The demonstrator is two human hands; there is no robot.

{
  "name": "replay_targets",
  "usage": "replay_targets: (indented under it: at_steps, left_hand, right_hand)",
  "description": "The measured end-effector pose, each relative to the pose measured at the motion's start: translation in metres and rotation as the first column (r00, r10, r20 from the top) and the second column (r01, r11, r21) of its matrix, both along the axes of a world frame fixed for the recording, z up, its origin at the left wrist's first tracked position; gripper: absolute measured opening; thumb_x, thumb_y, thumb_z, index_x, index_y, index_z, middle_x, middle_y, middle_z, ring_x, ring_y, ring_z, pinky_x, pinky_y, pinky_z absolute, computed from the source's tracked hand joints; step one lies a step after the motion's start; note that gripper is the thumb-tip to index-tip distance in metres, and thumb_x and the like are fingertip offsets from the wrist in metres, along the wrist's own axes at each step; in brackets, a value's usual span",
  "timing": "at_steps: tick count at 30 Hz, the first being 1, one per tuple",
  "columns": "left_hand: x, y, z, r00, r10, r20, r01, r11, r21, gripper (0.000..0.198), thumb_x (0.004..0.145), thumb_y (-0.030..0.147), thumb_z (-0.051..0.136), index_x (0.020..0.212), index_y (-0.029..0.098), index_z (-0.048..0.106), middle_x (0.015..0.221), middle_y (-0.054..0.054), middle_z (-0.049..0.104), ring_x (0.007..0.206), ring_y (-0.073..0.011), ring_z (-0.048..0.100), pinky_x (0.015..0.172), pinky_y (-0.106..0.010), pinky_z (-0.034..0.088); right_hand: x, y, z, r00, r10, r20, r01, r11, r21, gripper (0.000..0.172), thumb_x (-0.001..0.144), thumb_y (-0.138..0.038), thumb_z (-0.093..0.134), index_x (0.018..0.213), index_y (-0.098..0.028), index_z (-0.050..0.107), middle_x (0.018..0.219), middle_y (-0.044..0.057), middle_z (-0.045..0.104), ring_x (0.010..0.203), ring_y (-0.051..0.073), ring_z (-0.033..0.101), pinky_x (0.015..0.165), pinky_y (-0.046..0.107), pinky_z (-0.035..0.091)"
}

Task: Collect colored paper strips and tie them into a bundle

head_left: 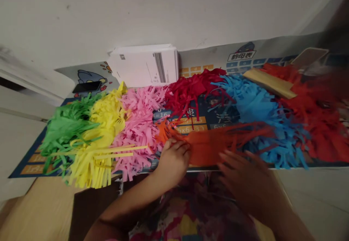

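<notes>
A sheet of orange tissue paper (205, 147), cut into fringe at both ends, lies along the table's near edge. My left hand (174, 157) is closed on it near the left fringe, fingers curled over the paper. Blurred by motion, my right hand (242, 172) is at the sheet's right part, its fingers stretched out and apart. Whether they touch the paper, I cannot tell. The right fringe strands are smeared and reach over the blue fringed paper (256, 104). Just left of my left hand is pink fringed paper (136, 135).
Farther left lie yellow (105, 124) and green fringed paper (68, 121), with loose yellow strips. Dark red (196, 88) and bright red fringed paper (321, 124) lie behind and right. A white paper stack (144, 66), a phone (87, 87) and a tan folded strip (269, 82) are also there.
</notes>
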State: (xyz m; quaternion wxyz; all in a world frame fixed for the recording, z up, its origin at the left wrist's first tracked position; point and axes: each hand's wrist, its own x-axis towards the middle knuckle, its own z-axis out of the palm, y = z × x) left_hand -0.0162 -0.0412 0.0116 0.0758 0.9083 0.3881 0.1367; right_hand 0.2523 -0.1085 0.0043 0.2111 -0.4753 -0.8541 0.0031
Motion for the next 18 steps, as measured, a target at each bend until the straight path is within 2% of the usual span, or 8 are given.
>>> replay_targets:
  at_steps: [3,5,7,9,12,18]
  left_hand:
    - [-0.003,-0.002,0.004,0.998,-0.018,0.062,0.015,0.999,0.051,0.023,0.093,0.016,0.050,0.107,0.016,0.068,0.121,-0.010,0.071,0.117,-0.0254,0.060,0.098,-0.045,0.042]
    - [-0.003,-0.005,0.004,0.996,-0.037,0.078,0.033,0.998,0.060,0.028,0.094,0.015,0.047,0.114,0.016,0.066,0.130,-0.011,0.067,0.122,-0.0254,0.058,0.100,-0.045,0.041]
    - [-0.001,-0.008,0.001,0.992,-0.089,0.088,0.085,0.995,0.050,0.033,0.094,0.015,0.046,0.124,0.015,0.061,0.133,-0.011,0.065,0.125,-0.0245,0.057,0.106,-0.047,0.037]
    - [0.002,-0.010,-0.005,0.984,-0.121,0.129,0.117,0.992,0.042,0.034,0.096,0.016,0.047,0.126,0.017,0.060,0.125,-0.009,0.070,0.120,-0.0228,0.061,0.111,-0.048,0.032]
    - [0.003,-0.008,-0.010,0.978,-0.079,0.195,0.081,0.997,0.000,0.026,0.096,0.017,0.047,0.113,0.020,0.066,0.103,-0.006,0.077,0.105,-0.0200,0.068,0.111,-0.047,0.033]
    - [0.001,0.005,-0.004,0.970,0.051,0.239,-0.008,0.984,-0.177,0.017,0.093,0.021,0.053,0.098,0.017,0.069,0.093,-0.008,0.076,0.090,-0.0209,0.069,0.092,-0.042,0.046]
  right_hand:
    - [-0.015,0.021,-0.023,0.997,0.052,-0.056,-0.054,0.998,-0.038,0.020,0.096,-0.026,0.051,0.106,-0.024,0.069,0.129,0.004,0.067,0.129,0.023,0.054,0.119,0.050,0.018]
    - [-0.007,0.030,-0.032,0.993,0.066,-0.094,-0.071,0.996,-0.054,0.022,0.098,-0.022,0.048,0.093,-0.025,0.069,0.117,-0.002,0.073,0.121,0.019,0.060,0.117,0.045,0.023]
    - [0.003,0.031,-0.037,0.993,0.064,-0.101,-0.072,0.994,-0.085,0.023,0.098,-0.021,0.047,0.093,-0.027,0.069,0.111,-0.004,0.074,0.116,0.017,0.063,0.113,0.044,0.026]
    - [0.011,0.028,-0.037,0.993,0.066,-0.095,-0.078,0.988,-0.130,0.021,0.097,-0.023,0.049,0.096,-0.028,0.069,0.111,-0.004,0.075,0.115,0.018,0.063,0.108,0.044,0.029]
    - [0.015,0.028,-0.032,0.995,0.039,-0.093,-0.055,0.983,-0.176,0.019,0.095,-0.026,0.051,0.095,-0.028,0.070,0.105,-0.003,0.076,0.111,0.020,0.064,0.099,0.043,0.032]
    - [0.017,0.045,-0.013,0.998,-0.028,-0.053,0.016,0.975,-0.220,0.018,0.095,-0.030,0.053,0.090,-0.026,0.070,0.094,0.000,0.076,0.103,0.023,0.066,0.089,0.043,0.033]
